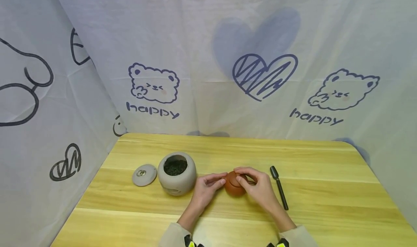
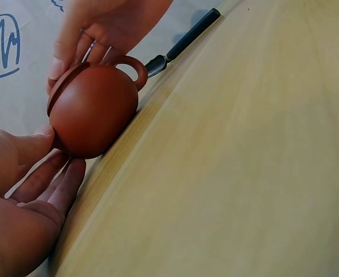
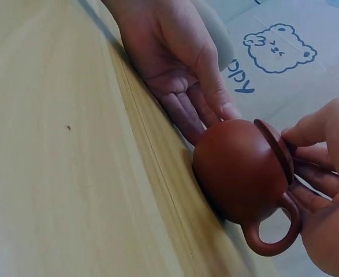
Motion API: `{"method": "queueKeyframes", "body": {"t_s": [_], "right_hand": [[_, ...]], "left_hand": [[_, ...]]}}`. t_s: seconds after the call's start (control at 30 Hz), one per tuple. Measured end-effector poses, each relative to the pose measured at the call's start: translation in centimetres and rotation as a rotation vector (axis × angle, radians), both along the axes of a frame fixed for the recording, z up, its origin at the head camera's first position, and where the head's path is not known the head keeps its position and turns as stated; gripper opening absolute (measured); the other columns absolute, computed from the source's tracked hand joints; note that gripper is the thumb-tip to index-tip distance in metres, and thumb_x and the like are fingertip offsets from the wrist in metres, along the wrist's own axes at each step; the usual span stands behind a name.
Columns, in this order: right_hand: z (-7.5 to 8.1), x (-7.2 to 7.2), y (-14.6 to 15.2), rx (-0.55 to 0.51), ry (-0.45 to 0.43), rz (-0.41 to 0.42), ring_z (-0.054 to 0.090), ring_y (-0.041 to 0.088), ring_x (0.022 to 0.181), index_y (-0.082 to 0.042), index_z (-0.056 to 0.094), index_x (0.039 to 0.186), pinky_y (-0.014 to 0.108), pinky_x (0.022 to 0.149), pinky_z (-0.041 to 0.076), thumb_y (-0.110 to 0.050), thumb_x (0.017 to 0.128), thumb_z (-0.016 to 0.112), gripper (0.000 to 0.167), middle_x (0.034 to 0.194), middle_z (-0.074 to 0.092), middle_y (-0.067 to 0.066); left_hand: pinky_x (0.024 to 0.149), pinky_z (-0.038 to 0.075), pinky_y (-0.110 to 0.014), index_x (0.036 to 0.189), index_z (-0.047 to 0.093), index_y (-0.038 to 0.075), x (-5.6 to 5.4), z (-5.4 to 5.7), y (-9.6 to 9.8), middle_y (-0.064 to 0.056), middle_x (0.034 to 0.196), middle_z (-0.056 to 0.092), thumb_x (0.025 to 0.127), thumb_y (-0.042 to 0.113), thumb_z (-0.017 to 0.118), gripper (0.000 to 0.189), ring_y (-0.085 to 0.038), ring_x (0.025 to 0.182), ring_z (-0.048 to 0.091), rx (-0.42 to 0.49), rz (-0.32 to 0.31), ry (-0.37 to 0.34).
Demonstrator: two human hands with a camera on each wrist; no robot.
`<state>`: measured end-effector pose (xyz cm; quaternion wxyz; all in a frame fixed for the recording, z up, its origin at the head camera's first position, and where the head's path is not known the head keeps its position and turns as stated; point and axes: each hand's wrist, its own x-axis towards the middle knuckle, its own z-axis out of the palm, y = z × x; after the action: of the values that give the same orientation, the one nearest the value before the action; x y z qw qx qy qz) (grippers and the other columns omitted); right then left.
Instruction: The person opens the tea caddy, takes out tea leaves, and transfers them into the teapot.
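A reddish-brown clay teapot [image 1: 235,191] stands on the table between the two hands, its loop handle [image 3: 273,239] plain in the right wrist view. My left hand [image 1: 205,191] holds the pot at its spout side, thumb on one side and fingers on the other; the spout itself is mostly hidden. Over the top, my right hand [image 1: 260,189] pinches the teapot lid [image 3: 276,151] between thumb and fingers. The lid lies at the pot's mouth with its rim edge showing; whether it sits fully down I cannot tell. The lid's knob is covered by fingers.
Left of the hands stands a round grey jar [image 1: 179,183] holding dark loose leaves [image 1: 175,167]. Its grey lid [image 1: 144,175] with a metal ring lies beside it. A black scoop [image 1: 279,189] lies right of the right hand. A printed cloth [image 1: 208,105] hangs behind the table.
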<state>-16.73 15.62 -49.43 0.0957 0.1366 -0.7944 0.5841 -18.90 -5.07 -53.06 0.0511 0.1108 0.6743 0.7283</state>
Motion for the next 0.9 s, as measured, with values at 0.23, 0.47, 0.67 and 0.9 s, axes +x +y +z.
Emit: {"method": "queueKeyframes", "body": {"t_s": [0.23, 0.47, 0.67, 0.9], "right_hand": [[-0.4, 0.1, 0.1, 0.023, 0.035, -0.008, 0.069, 0.026, 0.114, -0.009, 0.078, 0.112, 0.032, 0.085, 0.06, -0.01, 0.093, 0.077, 0.018, 0.12, 0.074, 0.006], [-0.8, 0.1, 0.1, 0.005, 0.033, -0.015, 0.069, 0.025, 0.114, -0.009, 0.078, 0.111, 0.031, 0.086, 0.06, -0.009, 0.093, 0.078, 0.018, 0.121, 0.073, 0.005], [-1.0, 0.0, 0.0, 0.03, 0.037, -0.026, 0.069, 0.03, 0.113, -0.003, 0.076, 0.112, 0.034, 0.085, 0.061, 0.0, 0.092, 0.076, 0.021, 0.121, 0.073, 0.011], [-1.1, -0.2, 0.0, 0.038, 0.053, -0.016, 0.068, 0.034, 0.113, 0.0, 0.075, 0.113, 0.037, 0.084, 0.061, 0.002, 0.092, 0.074, 0.021, 0.121, 0.072, 0.015]], "left_hand": [[0.091, 0.055, -0.021, 0.117, 0.075, -0.005, -0.1, -0.1, 0.1, -0.019, 0.119, 0.072, 0.096, 0.003, 0.072, 0.023, -0.03, 0.116, 0.068, -0.005, -0.003, 0.004], [0.092, 0.056, -0.022, 0.117, 0.075, -0.004, 0.0, 0.1, 0.1, -0.019, 0.119, 0.073, 0.096, 0.004, 0.072, 0.023, -0.03, 0.116, 0.068, -0.007, -0.007, 0.001], [0.092, 0.056, -0.022, 0.118, 0.074, -0.005, 0.2, 0.2, 0.0, -0.019, 0.12, 0.072, 0.096, 0.004, 0.072, 0.024, -0.031, 0.116, 0.067, 0.001, -0.007, 0.004], [0.092, 0.056, -0.023, 0.119, 0.074, -0.004, 0.2, 0.4, 0.0, -0.019, 0.122, 0.072, 0.097, 0.006, 0.071, 0.024, -0.031, 0.117, 0.067, -0.008, -0.008, 0.003]]}}
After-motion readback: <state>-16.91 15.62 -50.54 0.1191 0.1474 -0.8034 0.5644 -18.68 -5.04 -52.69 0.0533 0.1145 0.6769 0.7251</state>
